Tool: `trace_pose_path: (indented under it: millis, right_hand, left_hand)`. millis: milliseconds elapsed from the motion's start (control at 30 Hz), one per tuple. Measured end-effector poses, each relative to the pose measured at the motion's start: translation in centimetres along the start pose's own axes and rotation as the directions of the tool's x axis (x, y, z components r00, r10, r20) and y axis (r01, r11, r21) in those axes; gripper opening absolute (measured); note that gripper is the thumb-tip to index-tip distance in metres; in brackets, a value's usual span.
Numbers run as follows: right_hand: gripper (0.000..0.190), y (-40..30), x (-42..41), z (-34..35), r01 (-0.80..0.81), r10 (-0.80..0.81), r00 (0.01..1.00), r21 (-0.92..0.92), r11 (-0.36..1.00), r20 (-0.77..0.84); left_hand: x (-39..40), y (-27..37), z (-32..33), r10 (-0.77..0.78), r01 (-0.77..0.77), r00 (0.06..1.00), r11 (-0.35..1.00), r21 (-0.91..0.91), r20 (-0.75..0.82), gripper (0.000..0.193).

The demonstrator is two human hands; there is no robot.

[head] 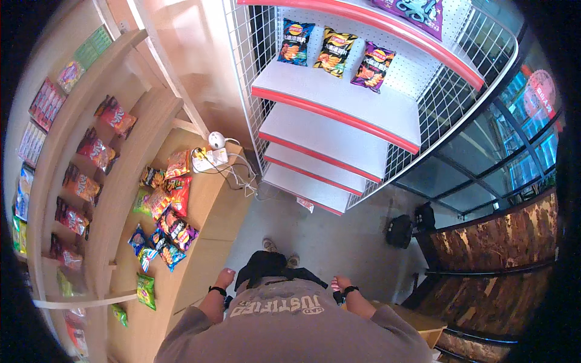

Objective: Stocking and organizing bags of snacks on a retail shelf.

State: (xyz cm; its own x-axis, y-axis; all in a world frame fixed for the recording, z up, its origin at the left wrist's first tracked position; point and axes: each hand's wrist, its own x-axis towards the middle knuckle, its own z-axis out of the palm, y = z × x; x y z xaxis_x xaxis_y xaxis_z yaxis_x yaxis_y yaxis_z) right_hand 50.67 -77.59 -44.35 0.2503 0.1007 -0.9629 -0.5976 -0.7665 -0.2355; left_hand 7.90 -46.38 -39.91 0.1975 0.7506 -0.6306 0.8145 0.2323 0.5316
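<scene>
My left hand [224, 277] hangs at my side near the wooden counter [213, 218]; it touches nothing that I can see. My right hand [339, 285] hangs on the other side over the floor, its fingers curled. Both hands are small in view, and their palms are mostly hidden. Ahead stands a white shelf rack with red edge strips [336, 120]. On its upper tier three chip bags lean in a row: a blue bag [295, 43], a black-and-yellow bag [335, 52] and a purple-and-black bag [373, 67]. A larger purple bag [415, 13] sits one tier above.
Several snack bags [174, 227] lie heaped on the counter, beside a white power strip [209, 159] with tangled cables. Wooden shelves [131, 131] at left hold more snack bags. Black bags [399, 231] rest on the floor at right, near a brown patterned panel [494, 245].
</scene>
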Motion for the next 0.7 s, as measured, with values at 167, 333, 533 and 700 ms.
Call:
trace_pose_path:
  millis: [167, 333, 533, 700]
  right_hand:
    - [0.029, -0.2, 0.1, -0.2, 0.056, -0.055, 0.985, 0.000, 0.998, 0.162]
    - [0.029, 0.9, 2.0, -0.2, 0.097, -0.086, 0.971, -0.039, 0.995, 0.221]
    - [0.025, 1.0, 3.5, 0.8, 0.042, -0.033, 0.992, -0.073, 0.996, 0.120]
    - [0.030, 0.7, 7.1, 0.2, 0.053, -0.029, 0.973, -0.098, 0.994, 0.229]
  left_hand:
    - [-0.1, -0.8, -0.4, -0.021, 0.020, 1.000, 0.999, 0.028, 0.012, 0.036]
    - [-0.5, -2.0, -0.2, -0.082, 0.085, 0.995, 0.995, 0.060, -0.051, 0.036]
    - [-2.2, -3.2, -0.5, -0.084, 0.082, 0.994, 0.996, -0.024, -0.077, 0.032]
    - [-3.3, -3.0, -0.7, -0.115, 0.111, 0.992, 0.991, -0.069, -0.052, 0.031]
